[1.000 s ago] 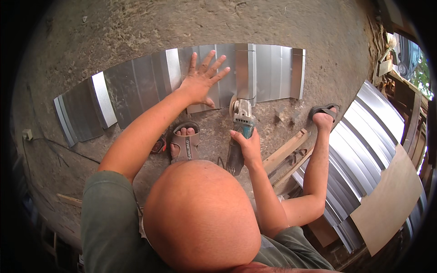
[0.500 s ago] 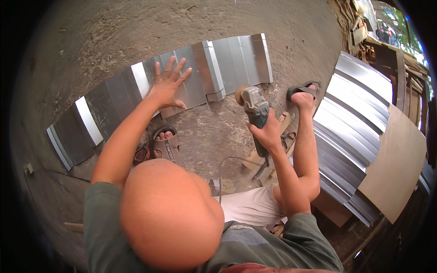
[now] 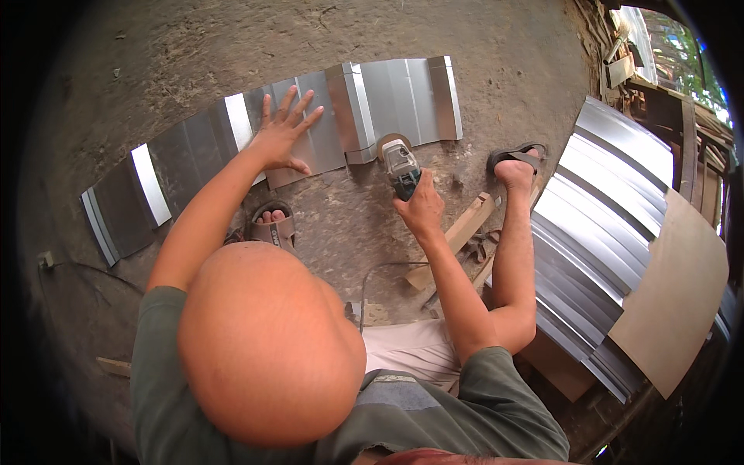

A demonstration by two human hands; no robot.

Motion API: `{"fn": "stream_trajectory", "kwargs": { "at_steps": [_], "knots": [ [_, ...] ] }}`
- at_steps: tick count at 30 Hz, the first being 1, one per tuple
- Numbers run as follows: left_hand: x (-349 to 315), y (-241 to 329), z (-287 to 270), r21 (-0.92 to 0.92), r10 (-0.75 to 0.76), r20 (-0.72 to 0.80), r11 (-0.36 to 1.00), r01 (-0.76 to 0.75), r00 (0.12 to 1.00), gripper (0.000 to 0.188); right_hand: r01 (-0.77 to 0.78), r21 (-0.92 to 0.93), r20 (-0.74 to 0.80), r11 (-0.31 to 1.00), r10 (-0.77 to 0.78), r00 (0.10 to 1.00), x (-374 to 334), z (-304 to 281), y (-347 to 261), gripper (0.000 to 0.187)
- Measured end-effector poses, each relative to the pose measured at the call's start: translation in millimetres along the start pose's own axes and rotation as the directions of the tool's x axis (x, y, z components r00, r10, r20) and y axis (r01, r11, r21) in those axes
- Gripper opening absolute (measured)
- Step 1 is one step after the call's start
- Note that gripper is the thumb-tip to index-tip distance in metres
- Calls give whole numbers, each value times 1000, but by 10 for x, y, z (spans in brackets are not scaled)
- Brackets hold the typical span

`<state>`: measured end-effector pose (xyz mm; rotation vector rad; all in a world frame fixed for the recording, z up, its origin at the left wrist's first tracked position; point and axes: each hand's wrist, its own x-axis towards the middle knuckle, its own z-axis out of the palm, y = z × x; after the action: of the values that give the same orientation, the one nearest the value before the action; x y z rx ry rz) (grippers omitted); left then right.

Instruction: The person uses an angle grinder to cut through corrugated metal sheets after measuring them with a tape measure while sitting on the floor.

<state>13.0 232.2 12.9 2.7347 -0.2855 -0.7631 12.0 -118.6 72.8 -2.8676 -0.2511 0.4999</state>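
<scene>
A long ribbed metal sheet (image 3: pixel 399 101) lies on the ground ahead of me, running from left to right. My left hand (image 3: pixel 283 139) rests flat on its middle part, fingers spread. In my right hand (image 3: pixel 422 205) is an angle grinder (image 3: pixel 401 167), its body gripped from above. The grinder's round disc (image 3: pixel 385 141) is at the sheet's near edge, just right of a raised rib; whether it touches the metal is unclear. The lower part of the grinder is hidden under my hand.
To the right, more ribbed metal sheets (image 3: pixel 612 178) lie stacked under a tan board (image 3: pixel 666 287). Wooden pieces (image 3: pixel 465 225) lie near my right leg, and a grey cord (image 3: pixel 380 267) loops over the ground. My bent left knee (image 3: pixel 271 341) fills the lower left.
My right hand has carried the grinder left, bringing its disc from beside the sheet up to the near edge. The left hand stays spread on the metal.
</scene>
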Motion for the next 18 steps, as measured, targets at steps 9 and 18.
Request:
{"fn": "stream_trajectory", "kwargs": {
  "at_steps": [9, 18],
  "knots": [
    [36, 37, 2, -3, -14, 22, 1000, 14, 1000, 148, 47, -23, -51, 999, -48, 998, 18, 85, 110, 79],
    [353, -21, -34, 52, -27, -125, 998, 34, 992, 110, 35, -11, -33, 999, -35, 999, 16, 112, 122, 84]
  ]
}}
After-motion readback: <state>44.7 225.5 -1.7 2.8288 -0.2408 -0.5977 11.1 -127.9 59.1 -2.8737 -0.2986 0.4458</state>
